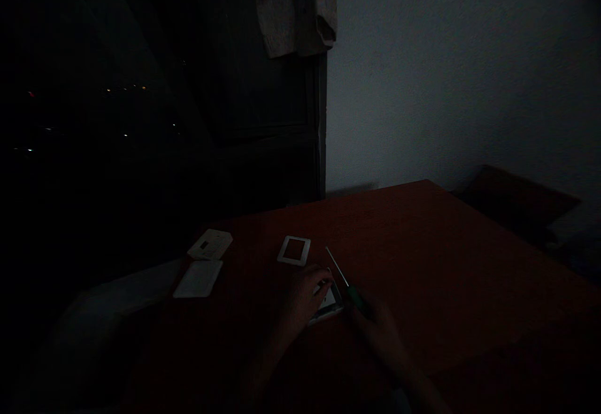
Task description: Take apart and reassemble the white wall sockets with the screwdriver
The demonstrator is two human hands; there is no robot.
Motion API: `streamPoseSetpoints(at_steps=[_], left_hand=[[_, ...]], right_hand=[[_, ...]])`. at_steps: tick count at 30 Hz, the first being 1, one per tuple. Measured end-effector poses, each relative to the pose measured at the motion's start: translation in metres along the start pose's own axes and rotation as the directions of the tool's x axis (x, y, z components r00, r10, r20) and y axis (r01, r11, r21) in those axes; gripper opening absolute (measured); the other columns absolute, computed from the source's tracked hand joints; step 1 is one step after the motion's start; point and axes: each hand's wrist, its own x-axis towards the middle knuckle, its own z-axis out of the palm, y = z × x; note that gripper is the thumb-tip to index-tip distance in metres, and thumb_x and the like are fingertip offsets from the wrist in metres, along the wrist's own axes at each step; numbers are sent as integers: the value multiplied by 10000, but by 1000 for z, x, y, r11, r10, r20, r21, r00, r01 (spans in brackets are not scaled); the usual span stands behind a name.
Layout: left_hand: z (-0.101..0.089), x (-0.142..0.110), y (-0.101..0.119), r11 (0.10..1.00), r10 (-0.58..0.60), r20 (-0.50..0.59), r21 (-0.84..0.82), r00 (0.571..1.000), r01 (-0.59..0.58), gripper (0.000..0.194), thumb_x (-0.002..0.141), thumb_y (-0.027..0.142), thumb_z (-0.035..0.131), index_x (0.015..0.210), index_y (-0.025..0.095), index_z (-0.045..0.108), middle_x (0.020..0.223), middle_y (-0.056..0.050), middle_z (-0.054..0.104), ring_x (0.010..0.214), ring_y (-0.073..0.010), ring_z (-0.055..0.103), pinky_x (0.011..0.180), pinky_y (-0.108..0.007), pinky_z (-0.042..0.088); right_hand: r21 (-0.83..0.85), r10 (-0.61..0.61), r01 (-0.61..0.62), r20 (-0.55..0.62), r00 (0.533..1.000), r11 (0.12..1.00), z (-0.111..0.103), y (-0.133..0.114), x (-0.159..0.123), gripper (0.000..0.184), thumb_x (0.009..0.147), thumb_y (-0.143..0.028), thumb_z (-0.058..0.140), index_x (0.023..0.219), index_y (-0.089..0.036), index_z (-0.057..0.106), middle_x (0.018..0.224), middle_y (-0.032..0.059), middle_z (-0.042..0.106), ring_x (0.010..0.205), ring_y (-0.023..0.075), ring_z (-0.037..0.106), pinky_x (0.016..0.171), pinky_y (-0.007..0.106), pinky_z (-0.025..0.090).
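Note:
The light is very dim. My right hand (382,332) is closed round the green handle of a screwdriver (355,298), whose thin metal shaft points up and to the left, apart from the table things. My left hand (303,295) reaches over a small flat rectangular device (334,306) with a pale face and a raised rim. Its thumb and fingers curl together in a pinch at the device's upper part; what they hold, if anything, is too dark to make out. The hand covers the device's left side. Just beyond lies a white square frame (282,255) with an open centre.
Left on the reddish-brown table (413,238) lie a white rectangular plate (200,278) and a pale flat piece (216,243) with a dark slot. A light wall (446,76) and a dark window (141,107) stand behind. Cloth (298,10) hangs above. A dark seat-like shape (521,198) is at right.

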Motion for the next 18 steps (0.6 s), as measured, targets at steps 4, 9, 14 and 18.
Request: streamPoseSetpoints(at_steps=[4,9,14,18], left_hand=[[5,0,-2,999,-5,39,50,999,3,190,814,69,568,882,206,680,896,-14,678,829,-137,631,746,-222,473],[6,3,2,996,-12,61,92,998,6,193,818,71,566,878,211,683,880,-16,673,832,-147,623,746,-240,466],[3,5,6,992,-13,94,124,995,1,191,825,66,555,871,206,675,894,-14,672,834,-145,617,741,-235,452],[3,5,8,989,-19,106,145,994,4,193,815,57,556,860,206,671,884,-12,668,823,-146,609,742,-240,444]], right_hand=[[-28,-12,12,-19,1000,1000,0,1,0,281,827,-399,523,903,-169,664,840,46,700,777,219,620,701,270,469],[-41,7,-7,-17,1000,999,-1,-2,-1,343,827,-441,512,951,-166,675,882,61,714,802,233,628,717,280,471],[-33,6,-7,-12,1000,999,0,-2,0,313,830,-413,517,962,-168,662,925,62,710,852,240,632,765,287,469],[-17,11,-11,-6,1000,1000,1,2,0,285,833,-387,518,946,-167,660,877,51,707,816,228,630,734,279,471]])
